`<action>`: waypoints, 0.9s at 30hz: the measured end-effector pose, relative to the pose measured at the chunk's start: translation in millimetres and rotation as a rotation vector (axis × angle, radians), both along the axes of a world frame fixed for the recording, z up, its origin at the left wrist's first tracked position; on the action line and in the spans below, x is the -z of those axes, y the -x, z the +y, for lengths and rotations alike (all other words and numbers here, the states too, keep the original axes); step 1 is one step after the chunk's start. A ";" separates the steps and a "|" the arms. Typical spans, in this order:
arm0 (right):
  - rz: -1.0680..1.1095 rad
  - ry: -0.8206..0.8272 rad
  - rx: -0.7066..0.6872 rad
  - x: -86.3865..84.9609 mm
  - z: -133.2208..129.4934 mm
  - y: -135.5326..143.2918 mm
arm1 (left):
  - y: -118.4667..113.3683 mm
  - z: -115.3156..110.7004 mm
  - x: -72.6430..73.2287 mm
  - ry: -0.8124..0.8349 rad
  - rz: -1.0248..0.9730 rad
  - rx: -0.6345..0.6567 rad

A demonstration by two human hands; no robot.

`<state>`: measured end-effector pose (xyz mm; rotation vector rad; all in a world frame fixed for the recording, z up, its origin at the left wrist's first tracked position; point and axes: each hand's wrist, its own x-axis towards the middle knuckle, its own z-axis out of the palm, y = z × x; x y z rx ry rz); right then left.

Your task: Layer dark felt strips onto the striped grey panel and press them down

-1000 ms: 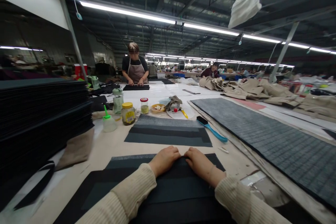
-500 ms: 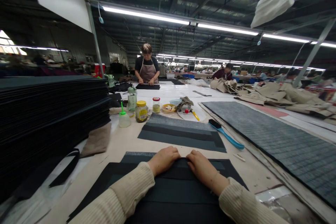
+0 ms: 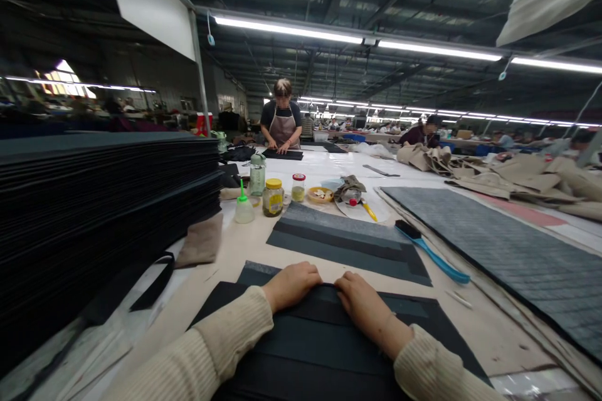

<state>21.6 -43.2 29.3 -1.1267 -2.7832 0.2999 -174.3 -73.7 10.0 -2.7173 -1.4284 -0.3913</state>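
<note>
A dark fabric panel (image 3: 324, 341) with dark teal and black bands lies flat in front of me, over other dark pieces. At its far edge, my left hand (image 3: 292, 285) has its fingers curled down and closed on the cloth. A short gap to the right, my right hand (image 3: 364, 304) pinches the same edge, fingers bent over it. The fingertips are partly hidden. Just beyond the hands is another banded panel (image 3: 348, 243), grey along its far side. By its right end rests a blue-handled brush (image 3: 437, 257) with black bristles.
A tall stack of dark fabric (image 3: 108, 213) rises on the left. Behind the panels stand a green-tipped bottle (image 3: 244, 208), a yellow-lidded jar (image 3: 273, 198) and a red-lidded jar (image 3: 298, 188). A quilted grey sheet (image 3: 498, 250) covers the right side. A co-worker (image 3: 282, 119) handles dark cloth across the table.
My view has turned a little to the left, so the surroundings sit farther right. Both hands stay at the panel's far edge, with little visible movement.
</note>
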 end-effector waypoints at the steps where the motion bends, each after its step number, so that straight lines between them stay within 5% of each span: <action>1: 0.012 0.000 -0.010 0.4 -2.0 6.9 | -1.0 -0.2 0.3 -0.005 0.011 -0.001; 6: 0.015 -0.055 -0.045 10.7 -6.8 24.7 | 3.5 -0.6 0.0 -0.017 0.042 0.015; 13: -0.030 -0.065 -0.067 8.4 -6.2 25.3 | 47.7 -16.4 2.4 0.012 -0.036 -0.035; 21: -0.035 -0.058 -0.121 9.2 -19.8 68.8 | 48.4 -17.2 3.2 0.000 0.038 -0.031; 27: -0.034 -0.083 -0.135 10.4 -18.0 65.5 | 85.9 -32.0 -1.3 0.060 -0.050 -0.082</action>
